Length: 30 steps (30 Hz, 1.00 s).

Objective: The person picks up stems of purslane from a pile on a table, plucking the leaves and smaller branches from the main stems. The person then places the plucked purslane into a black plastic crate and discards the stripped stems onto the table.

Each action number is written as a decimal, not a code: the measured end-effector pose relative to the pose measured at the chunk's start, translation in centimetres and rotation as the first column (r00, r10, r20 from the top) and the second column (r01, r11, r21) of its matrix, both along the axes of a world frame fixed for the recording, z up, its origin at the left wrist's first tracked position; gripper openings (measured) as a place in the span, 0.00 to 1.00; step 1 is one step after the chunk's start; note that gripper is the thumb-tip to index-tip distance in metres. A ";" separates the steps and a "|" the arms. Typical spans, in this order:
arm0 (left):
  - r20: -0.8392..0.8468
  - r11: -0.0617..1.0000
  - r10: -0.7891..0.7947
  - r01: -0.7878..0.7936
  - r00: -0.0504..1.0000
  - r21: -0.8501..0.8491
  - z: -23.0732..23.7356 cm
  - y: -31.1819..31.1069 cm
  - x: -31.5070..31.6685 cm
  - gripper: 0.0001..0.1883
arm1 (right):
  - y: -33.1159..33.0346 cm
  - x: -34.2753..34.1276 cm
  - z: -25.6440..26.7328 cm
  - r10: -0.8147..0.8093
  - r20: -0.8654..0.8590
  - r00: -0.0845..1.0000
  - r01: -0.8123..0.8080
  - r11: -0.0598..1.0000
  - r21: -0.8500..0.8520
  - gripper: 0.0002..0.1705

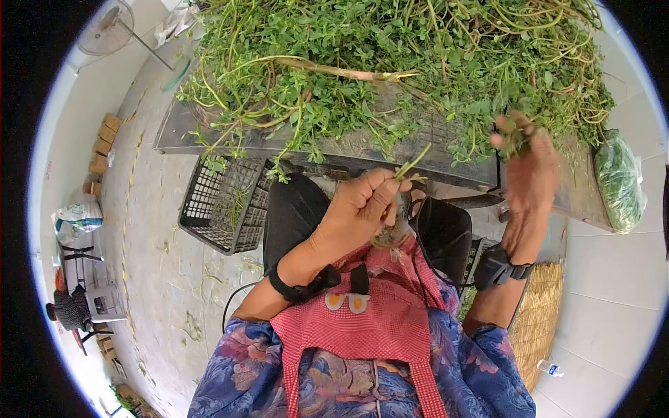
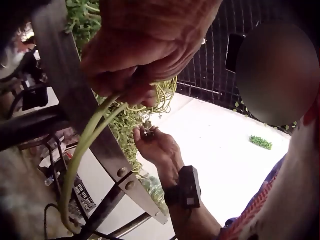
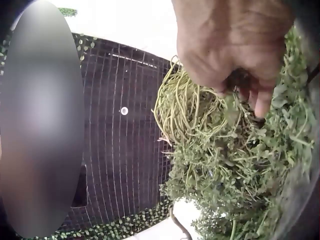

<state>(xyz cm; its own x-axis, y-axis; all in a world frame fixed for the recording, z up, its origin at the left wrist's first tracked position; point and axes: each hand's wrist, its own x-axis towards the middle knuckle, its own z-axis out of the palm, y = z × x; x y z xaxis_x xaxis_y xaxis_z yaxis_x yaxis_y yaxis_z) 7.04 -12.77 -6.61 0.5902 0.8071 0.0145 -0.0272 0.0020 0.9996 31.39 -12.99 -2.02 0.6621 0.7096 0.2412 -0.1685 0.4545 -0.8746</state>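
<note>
My left hand (image 1: 361, 207) pinches a few green stems (image 1: 416, 161) over the lap, in front of the table edge. In the left wrist view, these stems (image 2: 82, 145) hang in a bend below the curled fingers of that hand (image 2: 150, 40). The right hand (image 1: 531, 171), blurred, is at the right part of a big leafy pile (image 1: 334, 42), with a small tuft of greens (image 1: 517, 136) in its curled fingers. Seen from the right wrist, the hand (image 3: 235, 45) is over the heap (image 3: 230, 160); its fingertips are partly hidden.
A black crate (image 1: 244, 216) with some stems stands on the floor left of the knees. The dark table edge (image 1: 279, 146) runs across in front. At the right are a filled plastic bag (image 1: 619, 182) and a woven mat (image 1: 543, 299). A thick stem (image 1: 341, 71) lies on the pile.
</note>
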 end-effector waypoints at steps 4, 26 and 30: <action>0.078 1.000 0.004 -0.002 0.997 -0.030 0.1 0.5 0.5 0.16 | -1.1 -2.2 -0.6 0.437 -0.139 0.889 -0.454 0.880 -0.141 0.08; 0.067 0.993 0.062 -0.068 0.996 0.097 0.7 1.0 1.6 0.11 | -0.7 -8.2 -3.3 0.332 0.493 0.804 -0.218 0.937 -0.274 0.09; -0.072 0.991 0.087 -0.078 0.994 0.111 1.6 1.0 1.0 0.12 | -0.1 -7.9 -3.6 0.114 0.681 0.723 -0.007 0.987 -0.158 0.07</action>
<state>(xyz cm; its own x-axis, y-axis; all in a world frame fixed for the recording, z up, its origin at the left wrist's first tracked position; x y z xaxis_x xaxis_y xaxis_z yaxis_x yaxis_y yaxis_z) 8.01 -11.81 -5.02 0.5244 0.8492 0.0620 0.0533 -0.1054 0.9930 23.50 -13.07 -5.60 0.3073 0.8028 0.5109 0.4786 0.3336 -0.8122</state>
